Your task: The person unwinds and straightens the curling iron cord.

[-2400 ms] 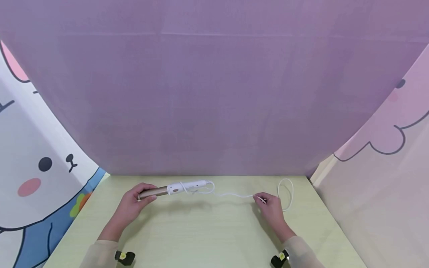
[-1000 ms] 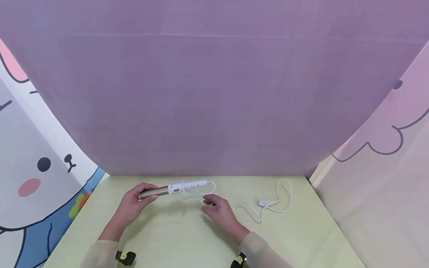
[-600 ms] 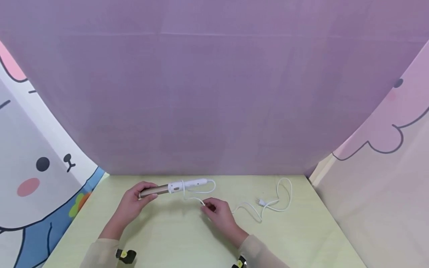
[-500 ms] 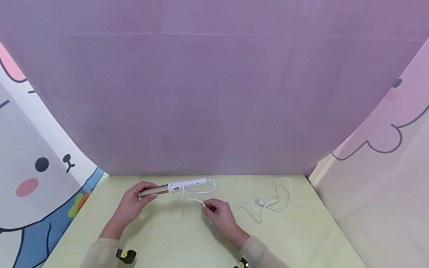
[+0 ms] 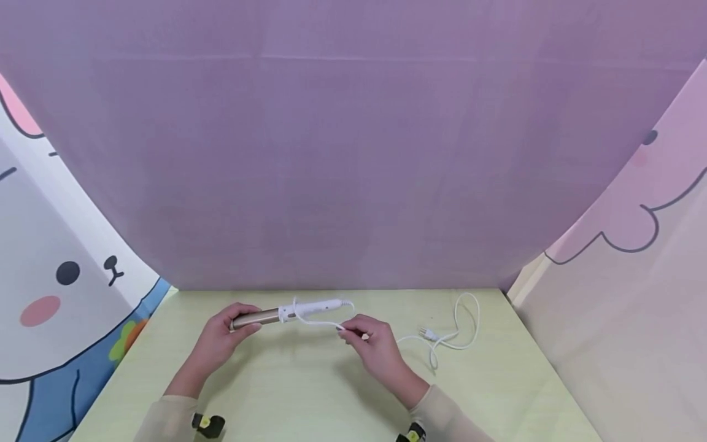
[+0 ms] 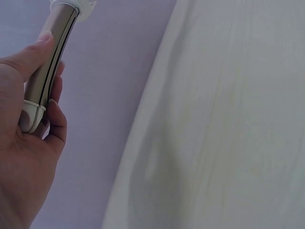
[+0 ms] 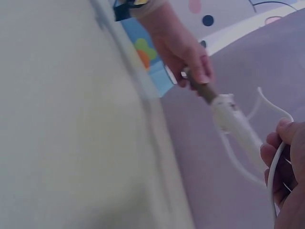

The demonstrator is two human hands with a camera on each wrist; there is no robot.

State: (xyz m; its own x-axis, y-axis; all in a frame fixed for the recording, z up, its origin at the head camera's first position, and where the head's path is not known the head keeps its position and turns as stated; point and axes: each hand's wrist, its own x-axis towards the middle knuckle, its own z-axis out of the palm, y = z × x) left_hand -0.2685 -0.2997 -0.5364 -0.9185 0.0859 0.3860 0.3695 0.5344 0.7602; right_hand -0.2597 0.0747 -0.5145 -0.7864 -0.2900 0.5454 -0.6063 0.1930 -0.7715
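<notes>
My left hand (image 5: 214, 341) holds a curling iron (image 5: 313, 308) above the table by the tip end of its gold barrel, thumb on one side and fingers on the other. The white handle points right. In the left wrist view the barrel (image 6: 53, 47) shows a dark lengthwise seam and a white end cap. Between thumb and fingers, my right hand (image 5: 380, 348) pinches the white power cord (image 5: 320, 323) just right of the handle. Part of the cord wraps around the handle. The right wrist view shows the cord (image 7: 271, 188) running across the right hand's fingers.
The remaining cord lies in loops on the pale table (image 5: 287, 393) at the right, with its two-pin plug (image 5: 428, 334) among them. A purple cloth (image 5: 342, 172) hangs behind the table's far edge. Cartoon-printed panels (image 5: 652, 307) flank both sides.
My right hand let go of the cord's far section near the plug, moved left, and pinched it near the handle. It has since lifted slightly rightward, drawing that cord up. The left hand keeps its hold.
</notes>
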